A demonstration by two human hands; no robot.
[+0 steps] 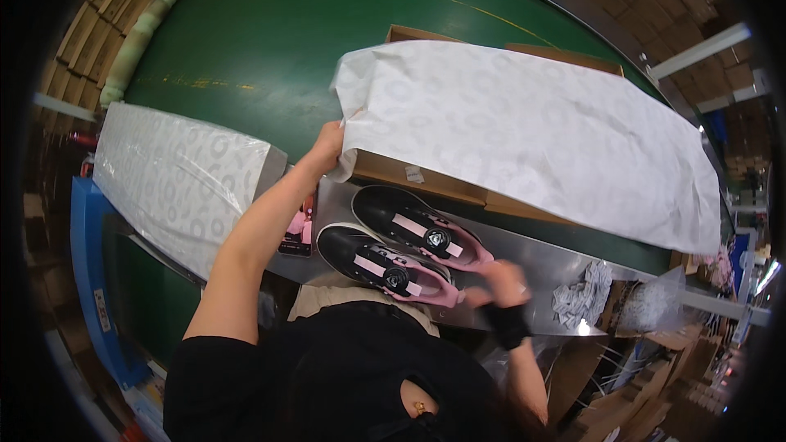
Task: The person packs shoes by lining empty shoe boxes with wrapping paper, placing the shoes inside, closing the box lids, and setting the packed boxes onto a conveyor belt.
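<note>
The left hand (pixel 329 146) pinches the left edge of a sheet of white printed wrapping paper (pixel 508 123), which drapes in soft creases over a brown cardboard box (pixel 434 178) across the centre and right of the frame. Below it, at lower centre, two black sneakers with smooth uppers, pink linings and round dials — the near sneaker (pixel 385 268) and the far sneaker (pixel 409 225) — sit side by side, toes toward the left, on a shiny metal ledge (pixel 544 278). The right hand (pixel 501 285) is blurred at their heels; I cannot tell whether its fingers pinch or merely touch. A glossy film-wrapped box (pixel 176 176) stands at left. Room to move runs widest over the smooth green belt (pixel 270 41), upper left; crumpled paper (pixel 583 295) edges the ledge at right.
</note>
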